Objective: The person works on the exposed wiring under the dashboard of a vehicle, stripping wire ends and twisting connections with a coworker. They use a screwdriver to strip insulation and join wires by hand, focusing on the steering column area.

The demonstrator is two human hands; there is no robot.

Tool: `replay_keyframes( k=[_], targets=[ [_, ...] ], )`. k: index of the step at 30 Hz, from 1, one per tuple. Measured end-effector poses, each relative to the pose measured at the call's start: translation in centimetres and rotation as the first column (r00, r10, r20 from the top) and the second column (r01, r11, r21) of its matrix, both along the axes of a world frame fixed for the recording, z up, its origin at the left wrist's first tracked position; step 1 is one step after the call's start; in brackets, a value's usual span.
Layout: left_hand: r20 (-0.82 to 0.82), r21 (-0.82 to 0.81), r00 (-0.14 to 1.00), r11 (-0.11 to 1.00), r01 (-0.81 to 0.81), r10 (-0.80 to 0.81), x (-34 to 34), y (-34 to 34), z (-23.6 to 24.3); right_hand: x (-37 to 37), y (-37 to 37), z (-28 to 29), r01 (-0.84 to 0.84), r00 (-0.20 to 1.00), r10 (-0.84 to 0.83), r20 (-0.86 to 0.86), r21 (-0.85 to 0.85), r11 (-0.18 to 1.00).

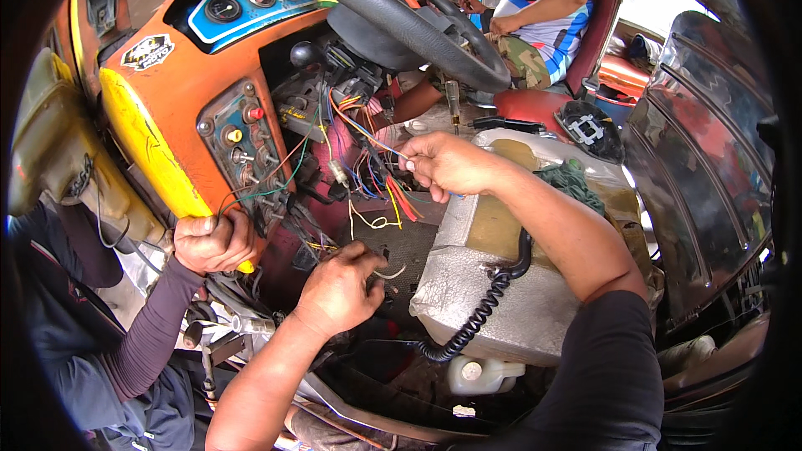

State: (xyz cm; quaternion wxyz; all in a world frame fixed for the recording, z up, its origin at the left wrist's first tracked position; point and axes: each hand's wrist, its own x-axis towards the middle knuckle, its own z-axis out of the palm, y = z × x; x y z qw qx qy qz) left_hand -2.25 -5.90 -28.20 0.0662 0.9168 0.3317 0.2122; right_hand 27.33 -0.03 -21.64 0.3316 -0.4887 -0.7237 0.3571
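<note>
My right hand point(451, 164) is closed in a pinch on a blue wire point(383, 144) that runs from the bundle under the steering wheel. A bit of blue shows below that palm. Lower and to the left, my left hand point(338, 288) has its fingers curled around a whitish wire point(393, 274), whose end sticks out past the fingertips. Between the hands hang loose wires point(399, 192) in red, yellow and other colours. A white connector point(337, 171) dangles among them, with a pale looped wire point(376, 223) below.
Another person's hand point(215, 242) grips the yellow dashboard edge point(146, 142) at left. The steering wheel point(393, 17) arches above. A silver-covered engine box point(501, 301) carries a black coiled cord point(476, 321) and green cloth point(572, 186). A screwdriver point(453, 104) stands beyond. A seated person point(543, 21) is far right.
</note>
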Motion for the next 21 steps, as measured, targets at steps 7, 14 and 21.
replay_keyframes(
  k=[7, 14, 21],
  targets=[
    [-0.053, -0.168, 0.995, 0.983, 0.078, -0.088, -1.1, -0.2, 1.3, 0.0, -0.3, 0.5, 0.024, 0.999, -0.025, 0.045, 0.021, 0.999],
    [-0.212, 0.059, 0.976, 0.997, -0.039, 0.051, 0.0, -0.6, 0.8, 1.7, -1.4, 3.3, 0.072, 0.984, -0.089, 0.155, 0.112, 0.991],
    [-0.043, 0.470, 0.997, 0.882, -0.035, 0.062, 4.8, -6.3, 4.3, 1.8, -1.6, 4.0, 0.054, 0.971, -0.103, 0.217, 0.219, 0.974]
  ],
)
